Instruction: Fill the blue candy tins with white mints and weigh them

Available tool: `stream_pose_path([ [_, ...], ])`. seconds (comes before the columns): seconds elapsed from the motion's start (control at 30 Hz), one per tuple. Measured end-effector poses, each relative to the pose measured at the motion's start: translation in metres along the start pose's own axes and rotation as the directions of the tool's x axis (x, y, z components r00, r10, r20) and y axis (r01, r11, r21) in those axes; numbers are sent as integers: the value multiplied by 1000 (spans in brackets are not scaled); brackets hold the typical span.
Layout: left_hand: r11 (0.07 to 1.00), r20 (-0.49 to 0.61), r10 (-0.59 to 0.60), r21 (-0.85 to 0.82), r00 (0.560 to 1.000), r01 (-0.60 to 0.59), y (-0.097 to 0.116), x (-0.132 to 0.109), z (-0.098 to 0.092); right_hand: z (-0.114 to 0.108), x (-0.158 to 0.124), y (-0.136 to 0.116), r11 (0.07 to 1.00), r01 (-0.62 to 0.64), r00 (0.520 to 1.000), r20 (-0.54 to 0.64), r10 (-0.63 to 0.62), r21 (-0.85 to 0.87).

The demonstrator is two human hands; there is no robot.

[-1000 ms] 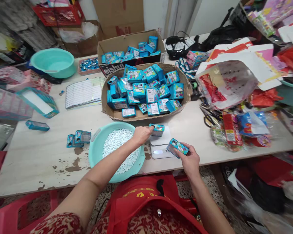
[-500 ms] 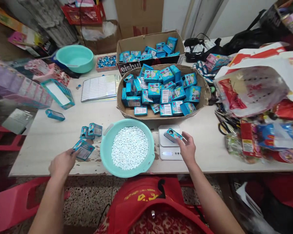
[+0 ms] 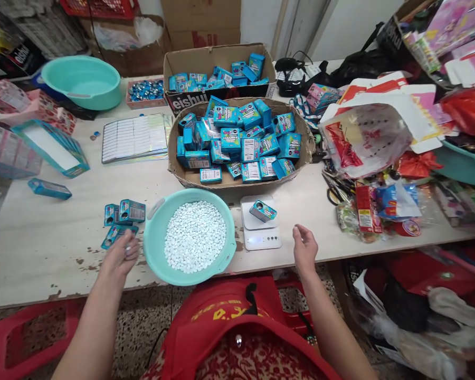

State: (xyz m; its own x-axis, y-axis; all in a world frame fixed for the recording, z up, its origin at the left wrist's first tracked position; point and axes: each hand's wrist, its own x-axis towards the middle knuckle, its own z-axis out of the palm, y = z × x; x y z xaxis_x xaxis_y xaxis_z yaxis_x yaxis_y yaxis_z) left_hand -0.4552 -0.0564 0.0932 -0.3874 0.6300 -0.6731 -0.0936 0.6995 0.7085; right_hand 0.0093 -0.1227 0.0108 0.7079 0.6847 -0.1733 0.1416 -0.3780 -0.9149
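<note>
My left hand (image 3: 121,254), its fingers curled in, is in front of a small blue candy box (image 3: 114,235); a pale spot shows at the fingertips, but I cannot make out what it is. Behind that box stand two more blue boxes (image 3: 132,210). A teal basin (image 3: 150,248) of small white candies (image 3: 196,236) is between my hands. On the white kitchen scale (image 3: 251,241) rests one blue candy box (image 3: 263,210) with a round opening in its top. Right of the scale, my right hand (image 3: 305,249) is off the box, fingers loosely bent and holding nothing.
Two cardboard boxes, a near one (image 3: 237,182) and a far one (image 3: 217,53), hold several blue candy boxes. At left are a sheet with a printed grid (image 3: 132,138), an empty teal basin (image 3: 83,79) and a lone blue box (image 3: 49,188). Plastic bags (image 3: 364,137) and scissors (image 3: 334,192) crowd the right.
My right hand has let go of the blue box on the scale and drawn back to the right. My left hand has released its box beside the others and come nearer the basin. The view has shifted.
</note>
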Motion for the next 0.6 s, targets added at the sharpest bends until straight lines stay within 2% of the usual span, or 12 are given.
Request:
stream_pose_path([
  [0.07, 978, 163, -69, -183, 984, 99, 10, -6, 37, 0, -1, 3, 1000, -10, 1000, -1, 10, 9],
  [0.1, 960, 255, -92, -235, 962, 154, 13, -9, 58, -1, -2, 4, 1000, -12, 1000, 2, 12, 13],
  [0.13, 958, 345, -101, -220, 933, 185, 16, -13, 80, -1, -2, 4, 1000, -15, 1000, 5, 15, 18],
  [0.2, 989, 493, -105, -36, 864, 141, 18, -20, 124, -3, -3, 6, 999, -23, 1000, 9, 23, 28],
  [0.27, 982, 617, -123, 189, 778, 5, 20, -27, 166, -7, -4, 8, 999, -36, 999, 5, 35, 34],
  [0.33, 916, 705, -97, 339, 702, -214, 25, -33, 202, -11, -4, 11, 998, -56, 998, -4, 56, 41],
  [0.4, 781, 778, -9, 397, 628, -481, 33, -38, 234, -14, -4, 15, 995, -81, 997, -13, 82, 55],
  [0.47, 579, 821, 75, 426, 566, -695, 42, -42, 260, -17, -3, 19, 992, -99, 995, -17, 101, 75],
  [0.53, 399, 835, 105, 462, 540, -792, 48, -44, 281, -19, -2, 22, 991, -104, 994, -21, 106, 86],
  [0.57, 352, 837, 110, 471, 535, -809, 50, -45, 289, -20, -1, 23, 991, -102, 994, -24, 105, 88],
  [0.6, 342, 842, 106, 468, 529, -814, 51, -44, 295, -21, 0, 24, 991, -101, 994, -28, 104, 90],
])
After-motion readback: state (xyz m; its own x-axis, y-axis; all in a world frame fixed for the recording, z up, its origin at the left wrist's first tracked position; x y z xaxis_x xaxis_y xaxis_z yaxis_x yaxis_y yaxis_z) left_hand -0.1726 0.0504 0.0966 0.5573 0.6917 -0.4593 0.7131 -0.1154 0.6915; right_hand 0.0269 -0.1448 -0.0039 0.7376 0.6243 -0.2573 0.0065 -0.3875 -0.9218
